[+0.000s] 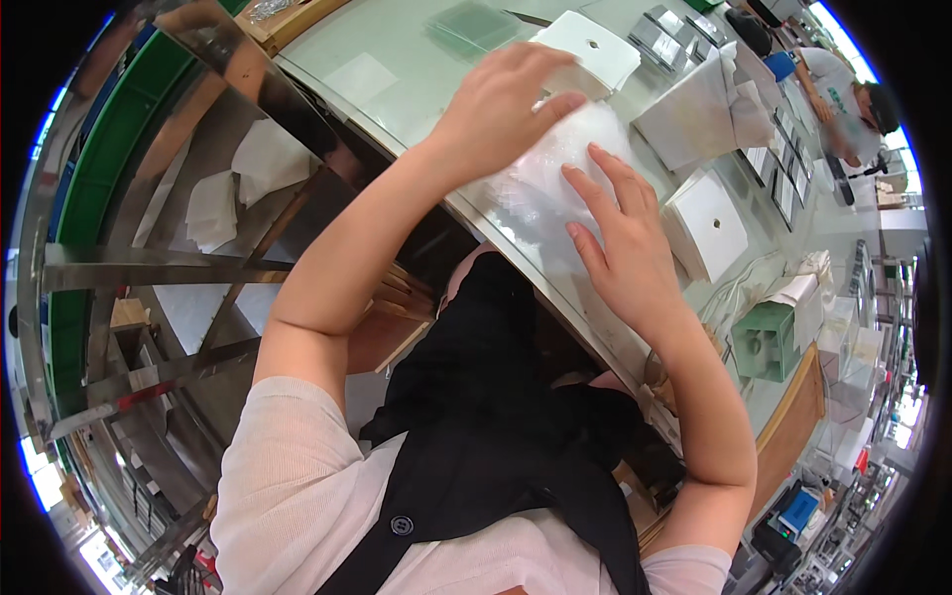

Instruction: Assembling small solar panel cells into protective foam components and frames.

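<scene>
A pile of clear, shiny plastic film or bags [565,164] lies on the pale table in front of me. My right hand [625,243] rests on its right side, fingers spread and holding nothing. Over its far left edge is my left hand [501,109], slightly blurred, with the thumb apart from the outstretched fingers. I see nothing gripped in it, though its palm side is hidden. Just beyond the pile sits a stack of white cards [605,55] with a small dark mark. A similar white stack [716,223] stands right of my right hand.
A translucent bin with white sheets [694,114] stands behind the pile. Dark flat pieces [664,40] lie at the back. A green holder with round openings [764,342] is at the right. Metal shelving [159,263] runs along my left. Another person [838,84] sits across the table.
</scene>
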A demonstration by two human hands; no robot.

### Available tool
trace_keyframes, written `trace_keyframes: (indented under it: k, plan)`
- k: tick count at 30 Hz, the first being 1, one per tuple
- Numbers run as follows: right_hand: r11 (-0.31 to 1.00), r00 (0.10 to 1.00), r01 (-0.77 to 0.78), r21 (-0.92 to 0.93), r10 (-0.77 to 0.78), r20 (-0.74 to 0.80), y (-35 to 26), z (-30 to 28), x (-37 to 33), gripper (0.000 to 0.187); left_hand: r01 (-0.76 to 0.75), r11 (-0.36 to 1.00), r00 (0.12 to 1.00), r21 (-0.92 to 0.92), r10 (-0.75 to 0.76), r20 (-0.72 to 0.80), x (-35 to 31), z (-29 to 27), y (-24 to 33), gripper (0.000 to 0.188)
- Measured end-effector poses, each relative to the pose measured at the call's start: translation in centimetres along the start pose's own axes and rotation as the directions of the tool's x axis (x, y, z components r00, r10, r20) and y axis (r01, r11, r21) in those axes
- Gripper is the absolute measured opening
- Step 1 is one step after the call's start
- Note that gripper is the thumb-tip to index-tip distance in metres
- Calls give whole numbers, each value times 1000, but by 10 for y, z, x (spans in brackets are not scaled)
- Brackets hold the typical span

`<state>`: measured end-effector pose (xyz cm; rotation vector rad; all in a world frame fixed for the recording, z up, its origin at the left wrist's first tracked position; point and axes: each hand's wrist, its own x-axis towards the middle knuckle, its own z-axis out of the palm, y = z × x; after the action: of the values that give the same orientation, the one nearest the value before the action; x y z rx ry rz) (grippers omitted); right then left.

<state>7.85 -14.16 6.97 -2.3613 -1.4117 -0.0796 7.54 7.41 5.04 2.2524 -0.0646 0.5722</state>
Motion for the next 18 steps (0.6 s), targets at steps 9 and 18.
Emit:
trace_keyframes:
  k: [9,18]
  plan:
    - [976,986,-71,207,37,163,-1,-75,-38,40,-342,918,932,203,303,197,-25,33,7,41]
    - [937,975,-221,269,210,69,37,-145,-83,36,-297,939,896,174,211,390,-14,-2,38,57]
